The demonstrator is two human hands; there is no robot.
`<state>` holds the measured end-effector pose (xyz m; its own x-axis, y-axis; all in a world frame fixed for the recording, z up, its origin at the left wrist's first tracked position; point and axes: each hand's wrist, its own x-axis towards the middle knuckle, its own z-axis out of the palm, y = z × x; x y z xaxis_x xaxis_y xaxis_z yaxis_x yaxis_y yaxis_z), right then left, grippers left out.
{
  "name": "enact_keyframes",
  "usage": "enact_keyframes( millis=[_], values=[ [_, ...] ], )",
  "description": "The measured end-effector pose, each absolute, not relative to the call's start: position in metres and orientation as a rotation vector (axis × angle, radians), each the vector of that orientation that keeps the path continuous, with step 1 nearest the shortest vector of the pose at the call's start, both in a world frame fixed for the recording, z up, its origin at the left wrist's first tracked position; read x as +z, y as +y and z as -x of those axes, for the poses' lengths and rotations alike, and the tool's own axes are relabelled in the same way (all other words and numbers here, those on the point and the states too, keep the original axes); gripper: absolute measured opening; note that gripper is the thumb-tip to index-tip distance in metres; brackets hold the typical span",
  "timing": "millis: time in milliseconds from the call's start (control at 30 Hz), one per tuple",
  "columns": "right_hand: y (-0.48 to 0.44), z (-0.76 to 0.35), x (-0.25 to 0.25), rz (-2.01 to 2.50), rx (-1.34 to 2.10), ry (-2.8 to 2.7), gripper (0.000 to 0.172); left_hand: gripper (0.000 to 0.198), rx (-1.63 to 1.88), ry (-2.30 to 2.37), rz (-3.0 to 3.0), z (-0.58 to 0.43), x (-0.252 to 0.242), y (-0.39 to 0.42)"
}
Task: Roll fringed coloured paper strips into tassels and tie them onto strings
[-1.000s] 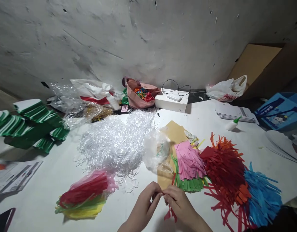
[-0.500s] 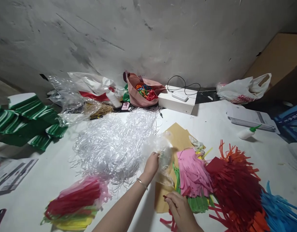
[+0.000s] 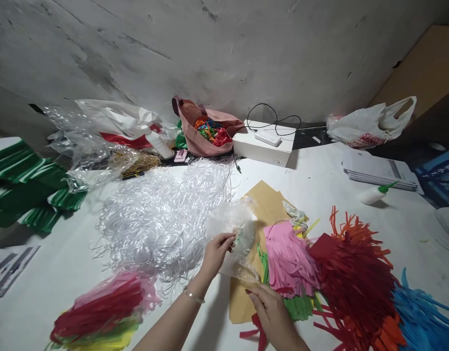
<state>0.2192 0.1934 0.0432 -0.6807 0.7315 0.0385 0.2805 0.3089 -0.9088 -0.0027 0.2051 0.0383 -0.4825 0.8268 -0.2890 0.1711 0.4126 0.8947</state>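
My left hand [image 3: 219,251] is over a clear plastic bag [image 3: 227,214], its thumb and fingers pinched together on the film. Small green bits [image 3: 241,237] show through the bag. Lower down, my right hand [image 3: 270,309] is closed around red fringed strips [image 3: 259,331], whose ends stick out to the left beneath it. Just beyond that hand lies a pink fringed bundle [image 3: 288,258] on top of green fringe [image 3: 299,307]. Both the bag and these bundles rest partly on brown paper [image 3: 263,192].
A heap of white shiny strands [image 3: 154,224] spreads to the left. Wrapped red and yellow fringe [image 3: 100,307] lies at front left. Dark red [image 3: 356,278] and blue [image 3: 421,312] fringe sit at right. Behind are a glue bottle [image 3: 374,195], white box [image 3: 264,144] and pink tote [image 3: 205,131].
The view has shifted slightly. My left hand has moved a little left and down, its fingers now more visible, and the bag lies more spread out. My right hand stays nearly in place, holding the strips.
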Motion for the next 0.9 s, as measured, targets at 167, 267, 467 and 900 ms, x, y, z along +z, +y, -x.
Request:
enact_keyframes(
  millis=[167,267,467,900],
  values=[
    [0.208,-0.210,0.078,0.890,1.304,-2.046,0.028,0.034,1.450,1.356,-0.207,-0.029,0.089,0.157],
    [0.208,-0.202,0.102,0.802,1.239,-2.056,0.023,0.029,1.454,1.245,-0.147,-0.046,0.112,0.134],
    [0.187,-0.192,0.130,0.633,1.149,-2.218,0.022,0.026,1.536,1.312,-0.230,-0.060,0.126,0.102],
    [0.163,-0.199,0.149,0.529,1.087,-2.345,0.022,0.022,1.560,1.557,-0.621,-0.073,0.144,0.065]
  ],
)
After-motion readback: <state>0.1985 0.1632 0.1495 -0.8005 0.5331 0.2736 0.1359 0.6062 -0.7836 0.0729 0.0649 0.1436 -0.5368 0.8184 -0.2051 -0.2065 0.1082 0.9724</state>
